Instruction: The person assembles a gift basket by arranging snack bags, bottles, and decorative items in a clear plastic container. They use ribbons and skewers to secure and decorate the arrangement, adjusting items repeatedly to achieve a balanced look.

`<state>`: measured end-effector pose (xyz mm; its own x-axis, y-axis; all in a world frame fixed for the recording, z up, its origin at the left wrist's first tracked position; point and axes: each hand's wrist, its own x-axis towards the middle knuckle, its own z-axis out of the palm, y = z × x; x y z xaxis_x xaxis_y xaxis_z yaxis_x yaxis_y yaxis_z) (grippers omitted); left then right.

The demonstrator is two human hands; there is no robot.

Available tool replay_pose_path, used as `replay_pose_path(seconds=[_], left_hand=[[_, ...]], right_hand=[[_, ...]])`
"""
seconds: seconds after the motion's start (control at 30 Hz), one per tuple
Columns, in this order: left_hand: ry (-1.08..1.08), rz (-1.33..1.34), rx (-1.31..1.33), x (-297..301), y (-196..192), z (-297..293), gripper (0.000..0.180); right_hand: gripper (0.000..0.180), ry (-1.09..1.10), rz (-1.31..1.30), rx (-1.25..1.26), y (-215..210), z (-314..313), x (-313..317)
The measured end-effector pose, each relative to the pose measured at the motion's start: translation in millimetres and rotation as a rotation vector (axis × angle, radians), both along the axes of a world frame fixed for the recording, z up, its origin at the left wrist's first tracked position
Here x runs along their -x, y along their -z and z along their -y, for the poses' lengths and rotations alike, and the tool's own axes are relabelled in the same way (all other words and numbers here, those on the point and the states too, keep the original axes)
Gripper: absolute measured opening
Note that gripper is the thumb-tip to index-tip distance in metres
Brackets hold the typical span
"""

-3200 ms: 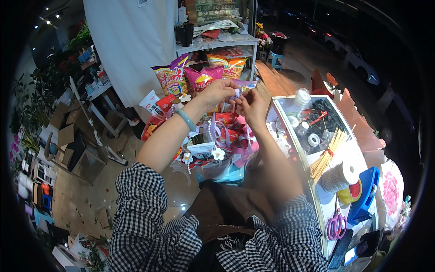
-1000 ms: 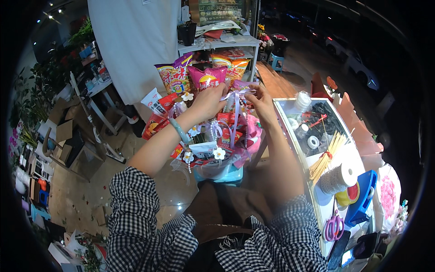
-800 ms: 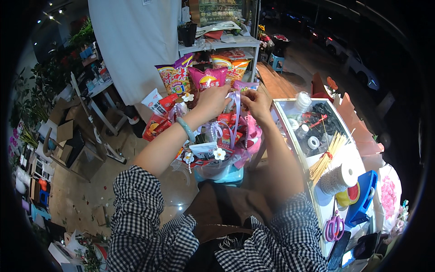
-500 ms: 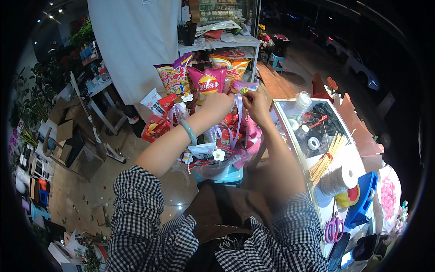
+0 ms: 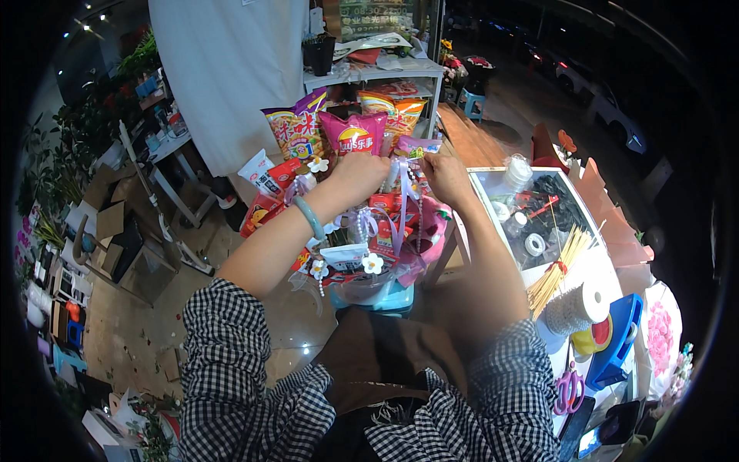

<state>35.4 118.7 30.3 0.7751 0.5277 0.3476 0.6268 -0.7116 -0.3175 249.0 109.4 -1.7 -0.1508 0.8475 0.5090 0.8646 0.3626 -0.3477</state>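
Observation:
A basket of snacks stands in front of me, with a magenta chip bag (image 5: pixel 356 132) at its back. Among the packets, a lilac ribbon (image 5: pixel 399 206) hangs in loops and tails. My left hand (image 5: pixel 360 175), below a pale green bangle (image 5: pixel 309 219), is closed beside the ribbon's upper loops. On their other side my right hand (image 5: pixel 448 180) is closed in a fist. Both seem to grip the ribbon, though my fingertips are mostly hidden. White daisy trims (image 5: pixel 372 263) and bead strands decorate the front, next to a pink plush (image 5: pixel 433 231).
At right a glass-topped white table (image 5: pixel 493 179) carries bundled sticks (image 5: pixel 560 271), a cord spool (image 5: pixel 577 306), purple scissors (image 5: pixel 569 391) and a blue tape dispenser (image 5: pixel 620 339). A light-blue stool (image 5: pixel 377 296) is under the basket. A wooden chair (image 5: pixel 115 254) stands left.
My hands have drawn slightly apart, the left one to the left and the right one to the right. More of the ribbon's loops now shows between them.

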Motion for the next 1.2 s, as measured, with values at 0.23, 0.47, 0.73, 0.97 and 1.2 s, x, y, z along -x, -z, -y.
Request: replay_pose_path(seconds=[0.23, 0.47, 0.73, 0.97, 1.2], left_hand=[[0.043, 0.011, -0.026, 11, -6, -14, 0.005], [0.039, -0.011, -0.021, 15, -3, -18, 0.005], [0.012, 0.009, 0.083, 16, -4, -15, 0.006], [-0.164, 0.026, 0.244, 16, -13, -4, 0.015], [0.016, 0.585, 0.268, 17, -21, 18, 0.024]], right_hand=[[0.023, -0.100, -0.015, -0.029, -4, -4, -10], [0.025, -0.151, -0.126, -0.025, 1, -9, -15], [0.027, -0.127, -0.369, 0.051, 10, -5, -7], [0.026, -0.175, -0.608, 0.245, 14, 17, -5], [0.040, -0.070, -0.755, -0.108, 2, 48, 18]])
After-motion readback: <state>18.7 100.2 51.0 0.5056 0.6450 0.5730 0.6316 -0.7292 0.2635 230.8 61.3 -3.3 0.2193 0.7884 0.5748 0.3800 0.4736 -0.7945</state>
